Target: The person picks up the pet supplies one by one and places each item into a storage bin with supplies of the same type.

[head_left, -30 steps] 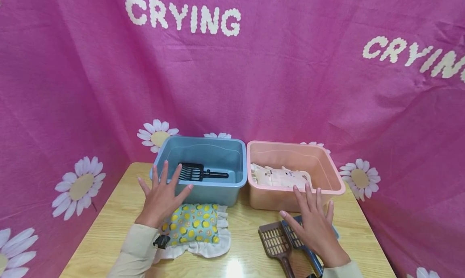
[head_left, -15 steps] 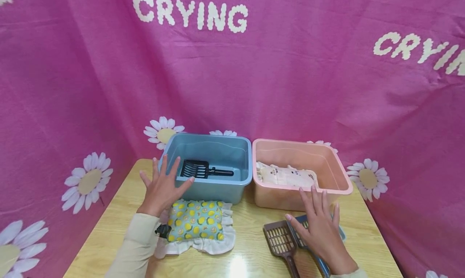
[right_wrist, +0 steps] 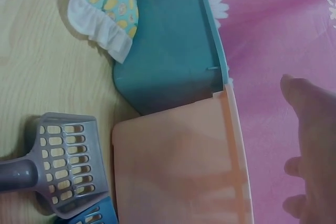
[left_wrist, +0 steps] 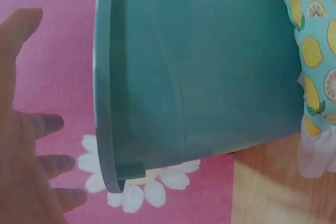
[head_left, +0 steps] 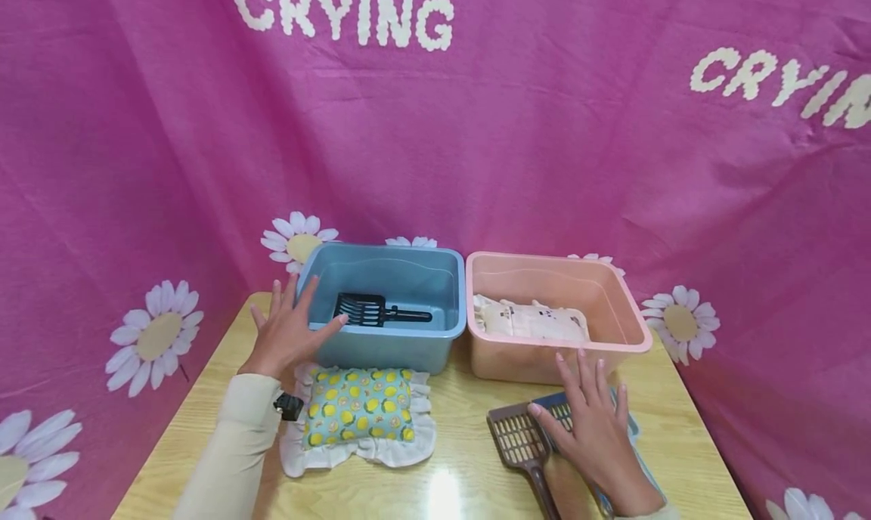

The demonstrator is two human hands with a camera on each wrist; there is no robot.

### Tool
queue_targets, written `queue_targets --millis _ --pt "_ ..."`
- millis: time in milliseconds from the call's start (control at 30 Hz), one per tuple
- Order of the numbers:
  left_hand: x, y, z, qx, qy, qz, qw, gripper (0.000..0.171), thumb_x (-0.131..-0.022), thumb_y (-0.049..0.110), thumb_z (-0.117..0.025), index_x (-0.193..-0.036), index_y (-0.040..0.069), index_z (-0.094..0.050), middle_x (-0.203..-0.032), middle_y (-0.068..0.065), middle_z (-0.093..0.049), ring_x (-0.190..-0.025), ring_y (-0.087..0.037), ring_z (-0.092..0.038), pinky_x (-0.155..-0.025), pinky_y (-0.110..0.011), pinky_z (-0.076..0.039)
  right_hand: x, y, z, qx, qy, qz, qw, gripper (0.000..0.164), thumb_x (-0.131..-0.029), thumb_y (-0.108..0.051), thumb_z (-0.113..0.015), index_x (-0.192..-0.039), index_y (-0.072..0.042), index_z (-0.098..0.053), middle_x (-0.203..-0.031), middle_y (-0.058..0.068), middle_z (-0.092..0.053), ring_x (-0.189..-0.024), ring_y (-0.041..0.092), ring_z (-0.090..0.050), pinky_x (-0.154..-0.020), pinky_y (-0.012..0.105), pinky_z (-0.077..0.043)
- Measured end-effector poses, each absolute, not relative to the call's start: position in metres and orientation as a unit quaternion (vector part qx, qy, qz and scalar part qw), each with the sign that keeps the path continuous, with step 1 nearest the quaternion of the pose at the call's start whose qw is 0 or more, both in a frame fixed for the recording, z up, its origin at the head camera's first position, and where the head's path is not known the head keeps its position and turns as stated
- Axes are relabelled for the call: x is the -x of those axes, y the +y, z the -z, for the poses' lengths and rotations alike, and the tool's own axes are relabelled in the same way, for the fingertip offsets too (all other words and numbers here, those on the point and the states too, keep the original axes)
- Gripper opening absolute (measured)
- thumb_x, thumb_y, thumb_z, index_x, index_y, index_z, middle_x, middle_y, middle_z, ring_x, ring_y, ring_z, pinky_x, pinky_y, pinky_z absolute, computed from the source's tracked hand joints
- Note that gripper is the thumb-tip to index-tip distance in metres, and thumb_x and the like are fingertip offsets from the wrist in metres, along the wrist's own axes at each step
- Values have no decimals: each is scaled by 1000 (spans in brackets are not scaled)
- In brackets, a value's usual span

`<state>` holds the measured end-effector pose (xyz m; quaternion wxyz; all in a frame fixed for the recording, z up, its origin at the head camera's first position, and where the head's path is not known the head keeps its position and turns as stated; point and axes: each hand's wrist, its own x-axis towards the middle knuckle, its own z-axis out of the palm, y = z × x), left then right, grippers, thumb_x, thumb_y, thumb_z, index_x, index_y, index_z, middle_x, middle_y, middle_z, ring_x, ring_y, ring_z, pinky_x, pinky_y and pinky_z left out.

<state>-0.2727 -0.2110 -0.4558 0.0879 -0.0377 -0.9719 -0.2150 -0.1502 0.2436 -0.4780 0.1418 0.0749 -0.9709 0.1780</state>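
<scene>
My left hand (head_left: 282, 338) hovers with spread fingers at the front left corner of a blue plastic bin (head_left: 388, 350); it holds nothing. A black slotted litter scoop (head_left: 404, 315) lies inside that bin. In front of it rests a small lemon-print pillow (head_left: 357, 407) with a white ruffle. My right hand (head_left: 595, 429), fingers extended, is above a brown litter scoop (head_left: 517, 438) and a blue litter scoop (head_left: 559, 413), partly covering the blue one. Beyond its fingertips stands a pink bin (head_left: 517, 361) with a cream ruffled pillow (head_left: 531, 321) inside. The right wrist view shows the brown scoop (right_wrist: 68, 156) beside the pink bin.
Both bins stand side by side at the back of a wooden table (head_left: 463, 437). A pink-purple cloth (head_left: 435, 150) with daisies and lettering hangs behind and at the sides. A light blue edge (head_left: 635, 429) shows from under my right hand; its kind is hidden.
My left hand has shifted left relative to the blue bin and the lemon-print pillow. The right hand stays almost in place over the scoops. The head view has shifted slightly.
</scene>
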Motion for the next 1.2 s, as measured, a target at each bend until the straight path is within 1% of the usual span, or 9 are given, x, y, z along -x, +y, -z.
queue_targets --millis 200,367,500,667,767,900,1000,1133,1200 --pt "279 -217 458 42 -971 221 79 102 -80 75 -51 -156 20 -12 -161 -18 -4 -144 -45 7 -100 -78 10 146 242 481 -70 -971 -186 134 85 -88 -59 -58 -155 -19 -23 -159 20 -11 -144 46 -1 -109 60 19" --pt "284 -219 461 42 -970 228 68 105 -79 75 -53 -156 17 -12 -161 -17 -1 -145 -44 8 -102 -77 6 142 243 485 -77 -967 -196 143 84 -89 -56 -59 -154 -17 -25 -158 22 -13 -144 46 -4 -110 60 16" --pt "288 -221 465 41 -970 230 62 106 -79 75 -53 -156 14 -14 -161 -18 -1 -144 -44 7 -104 -75 4 141 244 487 -70 -969 -196 132 84 -89 -57 -58 -153 -13 -27 -158 23 -13 -143 47 -6 -111 60 16" --pt "290 -222 469 39 -970 230 64 105 -80 74 -54 -155 11 -17 -160 -18 -5 -145 -44 6 -106 -73 4 136 244 493 -54 -971 -208 108 85 -88 -60 -57 -152 -12 -29 -156 26 -18 -142 49 -9 -108 69 4" --pt "291 -222 471 35 -970 231 62 104 -80 73 -54 -155 11 -17 -161 -18 -4 -145 -44 5 -106 -73 4 132 243 500 -48 -969 -221 101 84 -88 -59 -58 -151 -11 -31 -155 27 -21 -141 51 -12 -107 72 -1" --pt "291 -224 475 29 -970 234 60 103 -80 71 -55 -156 13 -16 -161 -18 -2 -145 -43 6 -106 -73 4 129 243 508 -45 -965 -232 111 82 -88 -57 -60 -149 -9 -34 -153 27 -24 -139 50 -18 -105 74 -6" --pt "290 -225 478 25 -969 238 57 103 -80 71 -56 -156 13 -15 -161 -18 -2 -145 -44 7 -106 -73 4 127 241 514 -36 -965 -235 109 84 -87 -60 -59 -148 -7 -36 -152 27 -26 -139 49 -20 -103 75 -10" --pt "288 -226 480 20 -970 237 52 103 -81 71 -55 -156 13 -14 -160 -19 -2 -144 -44 7 -106 -73 4 125 238 519 -24 -965 -242 94 87 -86 -65 -56 -147 -7 -36 -151 28 -27 -138 49 -20 -104 75 -11" --pt "288 -226 481 18 -970 238 51 103 -81 71 -54 -156 12 -14 -160 -19 -2 -144 -44 7 -106 -74 4 123 237 520 -26 -964 -248 94 86 -86 -64 -57 -147 -6 -37 -150 28 -28 -138 49 -21 -103 75 -11"
